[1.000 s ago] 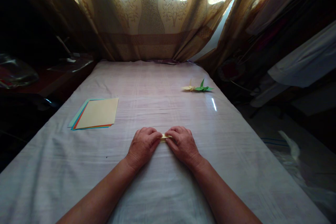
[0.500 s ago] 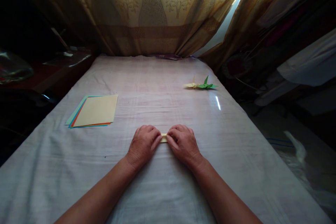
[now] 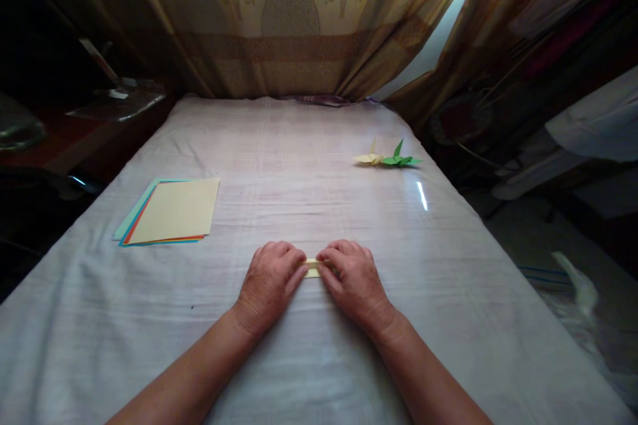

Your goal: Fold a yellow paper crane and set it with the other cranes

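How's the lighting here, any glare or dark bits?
All in the head view: bright spots high on the curtain; a bright streak on the sheet near the green paper bird; dark upper corners; left hand, right hand and folded paper lit enough to make out.

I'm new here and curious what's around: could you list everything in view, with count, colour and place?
Folded paper: one, pale yellow, between the hands
Paper stack: one, pale yellow on top, orange, blue and pale green edges, left
Yellow bird: one, folded, far right
Green bird: one, folded, right of the yellow one
Sheet: one, whitish, under all these
Light streak: one, white, on the sheet, right
Speck: one, dark, near left
Curtain: count unclear, golden brown, behind
Cloth: count unclear, white, far right
Dark edges: too dim to list fully
Left hand: one, bare, on the folded paper
Right hand: one, bare, likewise
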A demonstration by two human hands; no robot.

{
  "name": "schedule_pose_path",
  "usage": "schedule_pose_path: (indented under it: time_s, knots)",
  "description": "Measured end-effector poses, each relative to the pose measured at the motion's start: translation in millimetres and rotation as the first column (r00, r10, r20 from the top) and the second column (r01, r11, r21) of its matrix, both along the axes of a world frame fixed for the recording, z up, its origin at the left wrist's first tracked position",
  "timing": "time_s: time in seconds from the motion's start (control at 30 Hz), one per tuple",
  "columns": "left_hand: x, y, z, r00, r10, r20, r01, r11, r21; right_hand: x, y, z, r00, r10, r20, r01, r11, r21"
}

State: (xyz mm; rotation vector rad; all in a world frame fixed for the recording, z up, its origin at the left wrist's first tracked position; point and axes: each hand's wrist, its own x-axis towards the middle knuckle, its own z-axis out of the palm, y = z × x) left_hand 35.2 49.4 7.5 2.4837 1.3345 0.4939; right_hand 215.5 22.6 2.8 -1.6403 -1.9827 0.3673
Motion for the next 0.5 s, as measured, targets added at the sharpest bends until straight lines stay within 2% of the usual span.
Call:
schedule_pose_path:
  time_s: [0.33, 0.5]
  knots:
    - [-2.4, -0.8, -0.7, 0.998, -0.007, 0.058, 0.008, 1.0, -0.017, 1.6, -2.5, 0.5, 0.997, 0.065, -0.028, -0.063, 0.997, 0.052]
    - [-3.3, -1.5, -1.4, 0.995, -0.02, 0.098, 0.02, 1.0, 0.01, 2.3, -2.8, -0.6, 0.997, 0.075, 0.013, -0.076, 0.991, 0.109]
